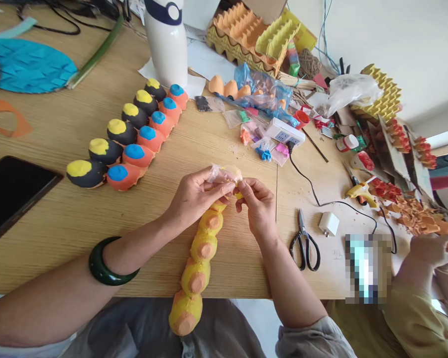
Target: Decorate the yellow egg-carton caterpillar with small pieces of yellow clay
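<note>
My left hand has its fingers closed on a small clear plastic bag. The fingertips of my right hand are pinched at the bag's right end, on a bit of yellow clay. Below the hands runs a strip of egg-carton cups, coated yellow with bare orange tips. It extends over the table's front edge towards my lap, and its far end is partly hidden by my hands. To the left lie a strip of black cups with yellow tops and an orange strip with blue tops.
Black-handled scissors and a white charger lie right of my right arm. A power strip trails a black cable. A white bottle, egg trays and a phone surround the work. Another person's hands are at far right.
</note>
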### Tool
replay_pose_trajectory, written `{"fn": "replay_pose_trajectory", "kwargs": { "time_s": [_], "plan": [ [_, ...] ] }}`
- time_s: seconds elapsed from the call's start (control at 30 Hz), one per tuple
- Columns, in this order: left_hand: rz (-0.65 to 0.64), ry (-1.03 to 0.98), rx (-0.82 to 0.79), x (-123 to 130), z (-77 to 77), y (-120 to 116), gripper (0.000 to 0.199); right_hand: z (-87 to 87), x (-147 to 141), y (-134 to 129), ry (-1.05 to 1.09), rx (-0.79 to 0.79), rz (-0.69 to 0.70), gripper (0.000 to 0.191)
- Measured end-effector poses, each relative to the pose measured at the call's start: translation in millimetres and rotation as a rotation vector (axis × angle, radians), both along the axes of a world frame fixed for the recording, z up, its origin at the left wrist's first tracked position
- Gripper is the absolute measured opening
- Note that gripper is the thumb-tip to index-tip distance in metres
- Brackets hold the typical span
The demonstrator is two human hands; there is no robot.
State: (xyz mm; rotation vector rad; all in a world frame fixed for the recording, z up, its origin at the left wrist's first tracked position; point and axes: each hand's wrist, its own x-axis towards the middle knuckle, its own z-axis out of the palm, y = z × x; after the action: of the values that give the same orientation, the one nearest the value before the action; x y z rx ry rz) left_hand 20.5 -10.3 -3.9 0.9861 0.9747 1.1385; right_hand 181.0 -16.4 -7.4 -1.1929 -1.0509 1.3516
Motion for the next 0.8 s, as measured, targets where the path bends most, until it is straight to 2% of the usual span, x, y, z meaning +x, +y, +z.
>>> {"fn": "replay_pose_trajectory", "kwargs": {
  "time_s": [0.1,0.27,0.53,0.67,0.8],
  "plan": [
    [-0.004,0.002,-0.016,0.4,1.5,0.4,0.035,-0.5,0.4,0.7,-0.028,0.017,-0.008,0.030],
    [0.017,-0.009,-0.041,-0.3,7.9,3.2,0.032,-3.5,0.2,0.4,0.065,-0.001,0.034,0.026],
    [-0.053,-0.247,-0.189,-0.8,1.5,5.9,0.021,-6.3,0.2,0.1,0.098,0.036,0.065,0.025],
    [0.033,-0.259,-0.210,-1.0,0.3,7.0,0.019,-7.2,4.1,4.5,0.104,0.128,0.007,0.023],
    [0.088,-0.283,-0.210,0.1,0.1,7.3,0.019,-4.9,4.3,-0.6,-0.049,0.309,-0.123,0.022]
  ]
}}
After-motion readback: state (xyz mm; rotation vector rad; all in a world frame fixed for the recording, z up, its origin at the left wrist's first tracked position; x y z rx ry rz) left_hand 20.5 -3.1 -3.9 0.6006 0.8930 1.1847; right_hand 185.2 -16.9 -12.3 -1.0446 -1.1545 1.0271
